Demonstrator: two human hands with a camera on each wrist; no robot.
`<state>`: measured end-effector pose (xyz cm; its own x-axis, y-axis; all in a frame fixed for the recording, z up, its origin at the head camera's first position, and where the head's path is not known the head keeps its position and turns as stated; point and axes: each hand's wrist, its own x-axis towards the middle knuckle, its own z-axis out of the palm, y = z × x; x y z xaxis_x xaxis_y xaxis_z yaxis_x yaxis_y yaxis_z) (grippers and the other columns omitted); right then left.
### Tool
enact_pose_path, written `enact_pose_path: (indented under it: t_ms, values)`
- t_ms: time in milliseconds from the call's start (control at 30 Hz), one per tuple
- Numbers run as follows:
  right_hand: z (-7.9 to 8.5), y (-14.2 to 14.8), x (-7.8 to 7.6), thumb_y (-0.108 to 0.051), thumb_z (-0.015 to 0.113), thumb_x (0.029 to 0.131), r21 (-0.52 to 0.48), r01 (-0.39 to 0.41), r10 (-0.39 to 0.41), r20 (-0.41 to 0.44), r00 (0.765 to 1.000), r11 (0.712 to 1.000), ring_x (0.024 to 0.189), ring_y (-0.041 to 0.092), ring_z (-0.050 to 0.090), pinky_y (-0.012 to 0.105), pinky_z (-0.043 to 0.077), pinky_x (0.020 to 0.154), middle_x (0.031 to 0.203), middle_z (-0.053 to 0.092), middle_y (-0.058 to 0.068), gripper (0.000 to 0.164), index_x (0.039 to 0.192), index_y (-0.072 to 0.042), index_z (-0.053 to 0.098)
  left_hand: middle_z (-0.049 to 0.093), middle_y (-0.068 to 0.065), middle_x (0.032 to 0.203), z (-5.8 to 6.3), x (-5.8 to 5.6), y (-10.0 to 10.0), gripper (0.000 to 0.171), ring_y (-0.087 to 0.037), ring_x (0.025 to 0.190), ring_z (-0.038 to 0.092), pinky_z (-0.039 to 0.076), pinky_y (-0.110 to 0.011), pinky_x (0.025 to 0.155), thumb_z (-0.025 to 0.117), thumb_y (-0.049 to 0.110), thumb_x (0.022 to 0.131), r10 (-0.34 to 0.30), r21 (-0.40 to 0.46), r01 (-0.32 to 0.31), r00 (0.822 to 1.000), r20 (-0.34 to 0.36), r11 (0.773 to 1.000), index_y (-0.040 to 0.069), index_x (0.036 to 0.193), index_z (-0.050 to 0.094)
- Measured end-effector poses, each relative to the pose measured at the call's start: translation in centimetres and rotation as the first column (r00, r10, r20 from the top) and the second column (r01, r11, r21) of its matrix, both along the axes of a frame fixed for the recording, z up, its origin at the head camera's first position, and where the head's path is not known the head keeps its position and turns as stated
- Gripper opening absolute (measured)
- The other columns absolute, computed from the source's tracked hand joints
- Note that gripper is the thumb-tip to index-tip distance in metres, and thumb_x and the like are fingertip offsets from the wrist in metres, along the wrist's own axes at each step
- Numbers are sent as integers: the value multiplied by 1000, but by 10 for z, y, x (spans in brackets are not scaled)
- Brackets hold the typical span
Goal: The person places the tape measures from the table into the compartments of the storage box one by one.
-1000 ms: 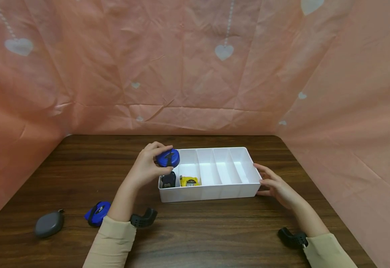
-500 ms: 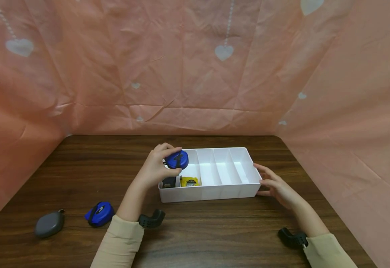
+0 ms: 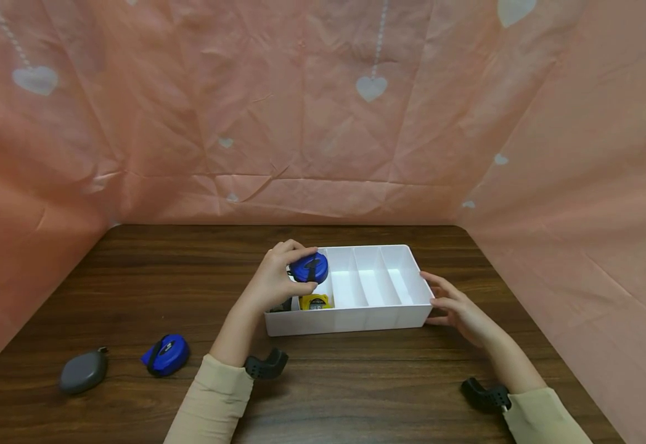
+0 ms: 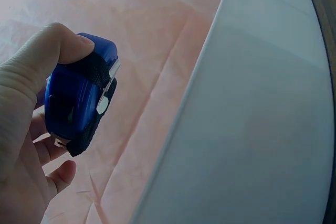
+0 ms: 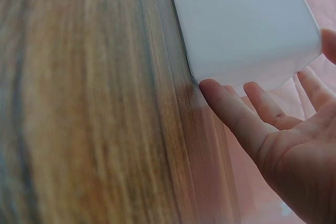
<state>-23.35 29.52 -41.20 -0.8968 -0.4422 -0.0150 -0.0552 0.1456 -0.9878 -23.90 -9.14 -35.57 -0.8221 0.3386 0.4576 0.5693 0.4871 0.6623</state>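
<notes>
My left hand (image 3: 277,276) pinches a blue tape measure (image 3: 309,269) between thumb and fingers, above the left part of a white divided box (image 3: 351,322). In the left wrist view the tape measure (image 4: 79,95) shows a black strap and a small metal end, apart from the box's wall. A yellow tape measure (image 3: 315,301) lies in the second compartment from the left. Mostly hidden by my left hand, a dark tape measure (image 3: 283,306) sits in the leftmost one. My right hand (image 3: 458,309) touches the box's right end with spread, fairly straight fingers (image 5: 241,114).
On the dark wooden table (image 3: 351,388), left of my left arm, lie another blue tape measure (image 3: 169,355) and a grey rounded case (image 3: 83,372) with a small loop. Pink cloth (image 3: 301,123) hangs behind and along both sides.
My left hand has carried the blue tape measure rightward, from over the leftmost compartment to over the second one. The right hand and box have stayed put.
</notes>
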Motion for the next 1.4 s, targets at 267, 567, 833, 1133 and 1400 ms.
enact_pose_path:
  t_ms: [267,567,833,1133,1400]
  values:
    - [0,0,0,-13,43,100,1,-5,5,-10,1000,1000,115,26,46,57,43,90,142,19,31,57,153,-13,20,56,0,107,-4,-1,11,60,-19,103,47,50,-39,83,85,10,69,-44,10,44,999,9,999,5,125,64]
    - [-1,0,0,-12,43,100,-11,-12,12,-16,1000,1000,114,25,47,57,43,89,140,20,32,57,153,-13,21,57,2,108,-4,-2,22,60,-17,101,48,49,-37,84,86,13,67,-44,0,44,999,5,999,8,124,66]
    - [-1,0,-1,-12,43,100,-17,-7,7,-11,1000,1000,114,25,48,57,44,89,139,21,32,57,152,-12,21,59,1,107,-10,-5,26,60,-18,101,50,48,-39,87,86,11,66,-49,3,49,999,9,999,9,123,66]
    - [0,-1,-1,-13,43,100,-14,-7,6,-7,1000,1000,113,24,48,57,43,90,139,21,32,57,152,-13,21,59,0,108,-16,-8,30,60,-19,107,50,46,-39,88,85,15,67,-65,-47,63,997,-35,997,8,123,66]
    - [0,-2,0,-12,41,101,-14,-13,13,-12,1000,1000,112,21,50,57,43,89,139,22,32,56,153,-14,21,59,0,105,-19,-7,35,60,-22,107,48,39,-46,92,86,16,67,-86,-71,82,995,-51,994,5,122,66]
